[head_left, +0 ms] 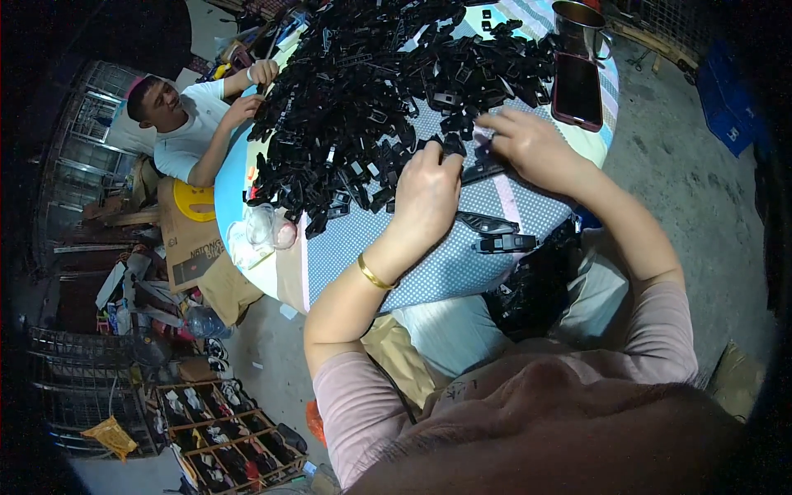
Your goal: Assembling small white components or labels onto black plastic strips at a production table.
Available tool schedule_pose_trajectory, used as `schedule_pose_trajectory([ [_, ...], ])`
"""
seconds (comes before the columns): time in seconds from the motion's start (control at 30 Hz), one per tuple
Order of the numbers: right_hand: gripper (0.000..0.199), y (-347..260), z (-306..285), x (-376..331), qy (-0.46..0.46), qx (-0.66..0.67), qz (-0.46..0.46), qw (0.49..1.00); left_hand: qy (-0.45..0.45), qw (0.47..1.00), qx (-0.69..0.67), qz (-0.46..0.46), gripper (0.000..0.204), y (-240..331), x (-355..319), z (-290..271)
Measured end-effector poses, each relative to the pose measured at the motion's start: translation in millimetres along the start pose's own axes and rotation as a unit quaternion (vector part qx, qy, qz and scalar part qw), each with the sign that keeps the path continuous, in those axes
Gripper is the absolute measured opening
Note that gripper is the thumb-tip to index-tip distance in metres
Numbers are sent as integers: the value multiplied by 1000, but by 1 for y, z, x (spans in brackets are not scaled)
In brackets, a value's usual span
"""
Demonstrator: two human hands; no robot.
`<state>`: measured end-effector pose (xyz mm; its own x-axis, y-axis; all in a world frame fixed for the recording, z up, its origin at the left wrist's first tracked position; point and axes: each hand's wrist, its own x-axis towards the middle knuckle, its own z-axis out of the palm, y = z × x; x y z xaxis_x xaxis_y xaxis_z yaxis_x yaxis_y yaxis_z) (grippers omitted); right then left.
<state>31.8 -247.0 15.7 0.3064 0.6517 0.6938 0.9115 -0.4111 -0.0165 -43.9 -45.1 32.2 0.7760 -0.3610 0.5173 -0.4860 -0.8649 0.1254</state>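
My left hand [429,191] is closed, its fingers curled down on a black plastic part [453,147] at the near edge of a large heap of black plastic parts [346,107]. To its right my right hand [528,147] bends inward over the table, fingers pinched together. The fingertips are partly smeared, so what they hold cannot be made out. Between the hands lies a long dark piece [481,172]. Closer to me, two longer black assemblies, a slim one [487,223] and a blockier one [505,243], rest on the dotted tablecloth [429,268].
A phone [577,91] and a metal mug [579,31] stand at the far right of the round table. A clear plastic bag [257,229] lies at its left edge. Across the heap, another person's hands [243,111] touch the parts. A blue crate [726,103] stands on the floor.
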Motion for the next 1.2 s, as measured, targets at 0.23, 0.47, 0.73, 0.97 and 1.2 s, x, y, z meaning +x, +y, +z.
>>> schedule_pose_trajectory([
  [0.23, 19, -13, -47, -6, -207, 221, 88, 949, -160, 966, -190, -67, 30, 14, -8, -23],
  [0.47, 22, -4, -38, -14, -229, 266, 168, 921, -143, 944, -295, -42, 34, 5, -2, -16],
  [0.73, 21, 1, -36, -10, -201, 226, 172, 937, -61, 991, -106, 45, 28, -4, 1, -8],
  [0.97, 28, 8, -36, -18, -136, 136, 125, 973, -100, 986, -126, 38, 20, 11, -9, -9],
  [1.2, 27, -11, -44, -13, -126, 174, 92, 972, -92, 977, -184, -52, 22, 5, -7, -7],
])
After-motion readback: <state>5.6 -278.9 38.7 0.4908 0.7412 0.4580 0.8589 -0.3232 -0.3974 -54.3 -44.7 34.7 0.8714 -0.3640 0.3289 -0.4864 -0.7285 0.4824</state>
